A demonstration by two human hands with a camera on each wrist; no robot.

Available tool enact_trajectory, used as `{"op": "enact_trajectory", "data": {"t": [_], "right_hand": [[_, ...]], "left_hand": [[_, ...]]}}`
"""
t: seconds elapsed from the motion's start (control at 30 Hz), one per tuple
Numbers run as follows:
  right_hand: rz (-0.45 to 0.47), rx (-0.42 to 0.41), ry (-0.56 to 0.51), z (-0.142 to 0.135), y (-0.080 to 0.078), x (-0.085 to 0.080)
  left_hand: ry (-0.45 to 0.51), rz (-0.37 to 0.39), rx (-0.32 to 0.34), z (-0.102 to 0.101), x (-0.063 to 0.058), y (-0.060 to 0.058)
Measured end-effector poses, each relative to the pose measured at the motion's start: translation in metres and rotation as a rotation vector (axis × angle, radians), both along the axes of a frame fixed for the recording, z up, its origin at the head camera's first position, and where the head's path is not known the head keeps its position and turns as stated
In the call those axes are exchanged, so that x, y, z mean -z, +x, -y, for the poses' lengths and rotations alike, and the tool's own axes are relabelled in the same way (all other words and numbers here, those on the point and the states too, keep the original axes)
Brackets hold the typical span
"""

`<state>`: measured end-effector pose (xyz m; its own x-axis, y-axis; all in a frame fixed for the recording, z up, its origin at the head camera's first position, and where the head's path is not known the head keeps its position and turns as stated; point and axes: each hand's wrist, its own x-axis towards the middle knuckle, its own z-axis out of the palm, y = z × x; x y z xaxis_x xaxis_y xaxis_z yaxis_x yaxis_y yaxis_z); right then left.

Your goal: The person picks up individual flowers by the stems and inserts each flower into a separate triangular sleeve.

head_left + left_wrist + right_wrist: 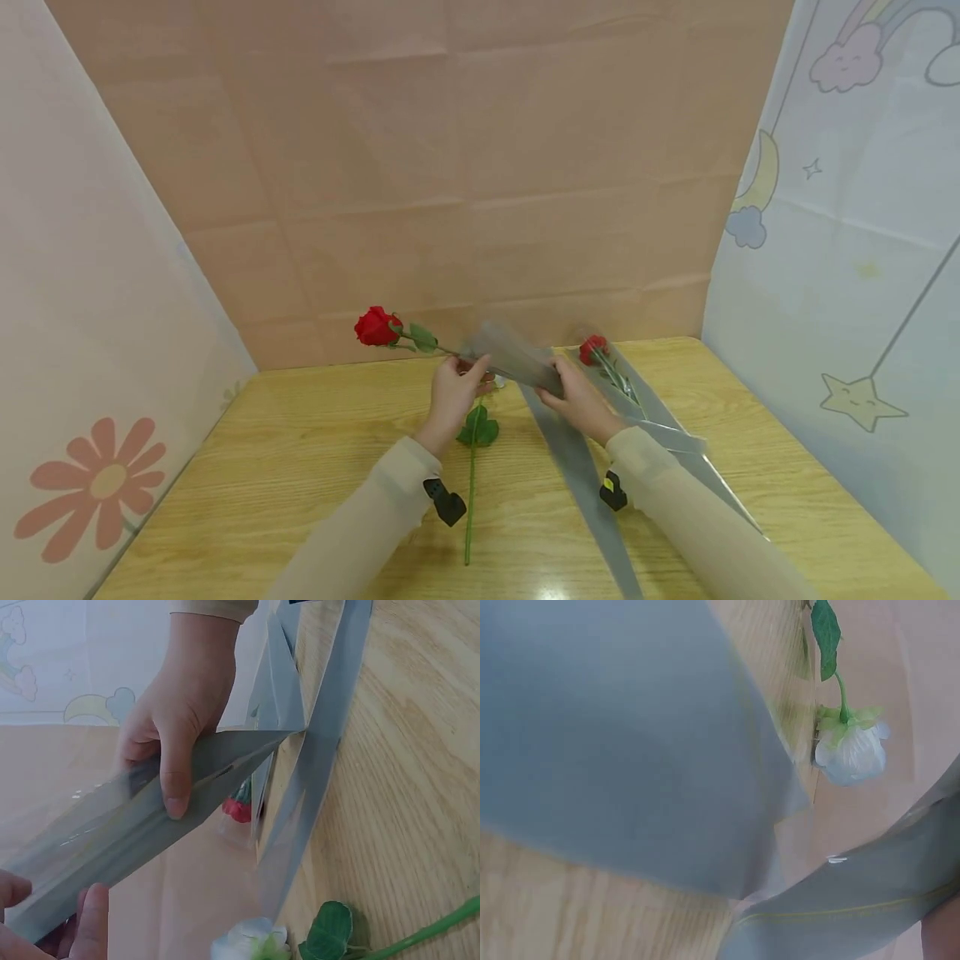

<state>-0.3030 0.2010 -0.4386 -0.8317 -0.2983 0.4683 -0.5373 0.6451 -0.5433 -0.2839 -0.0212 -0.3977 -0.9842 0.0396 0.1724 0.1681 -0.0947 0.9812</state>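
A red rose (377, 326) points leftward, its stem running into the wide end of a grey translucent flower sleeve (142, 825). My left hand (453, 393) grips the sleeve near that end, thumb and fingers around it where the stem enters. Farther along, toward the narrow tip, my right hand (579, 400) pinches the same sleeve with the thumb on top. Below the left hand lies a white flower (853, 754) with a green stem and leaf (477, 427); the left fingers partly cover its bloom in the head view.
Right of the hands, another red flower (592, 348) lies in a clear sleeve on the wooden table (337, 467). A flat grey sleeve (581, 479) stretches toward the front edge, under the right forearm. A tan backdrop (450, 167) and patterned side panels (847, 275) enclose the table.
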Motion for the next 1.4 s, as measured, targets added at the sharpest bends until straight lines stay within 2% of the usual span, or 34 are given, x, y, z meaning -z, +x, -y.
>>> {"op": "enact_trajectory", "data": {"t": [0.07,0.23,0.3,0.43,0.53,0.63,0.7,0.8,0.97,1.2,1.4], "right_hand": [[0.024,-0.003,-0.032,0.001,0.000,0.001],[0.099,-0.015,-0.143,0.006,-0.002,0.001],[0.138,-0.041,-0.193,0.008,-0.001,0.000],[0.201,-0.117,-0.346,0.016,0.001,-0.004],[0.176,-0.134,-0.488,0.023,-0.001,-0.007],[0.133,-0.110,-0.598,0.030,-0.003,-0.009],[0.111,-0.093,-0.651,0.034,-0.004,-0.011],[0.096,-0.080,-0.715,0.040,-0.003,-0.015],[0.122,-0.091,-0.771,0.051,0.001,-0.022],[0.161,-0.096,-0.786,0.057,0.004,-0.023],[0.185,-0.097,-0.802,0.055,0.003,-0.021]], "left_hand": [[-0.013,-0.025,-0.001,0.000,-0.002,0.001],[-0.191,-0.127,-0.017,0.001,-0.012,0.000],[-0.282,-0.150,-0.018,0.003,-0.017,-0.001],[-0.416,-0.184,0.018,0.007,-0.029,-0.007],[-0.501,-0.246,0.043,0.011,-0.039,-0.014],[-0.536,-0.300,0.041,0.015,-0.048,-0.019],[-0.511,-0.332,0.016,0.016,-0.054,-0.021],[-0.401,-0.374,-0.027,0.017,-0.061,-0.021],[-0.248,-0.412,-0.081,0.015,-0.072,-0.021],[-0.205,-0.465,-0.153,0.014,-0.082,-0.021],[-0.188,-0.483,-0.142,0.015,-0.083,-0.023]]}}
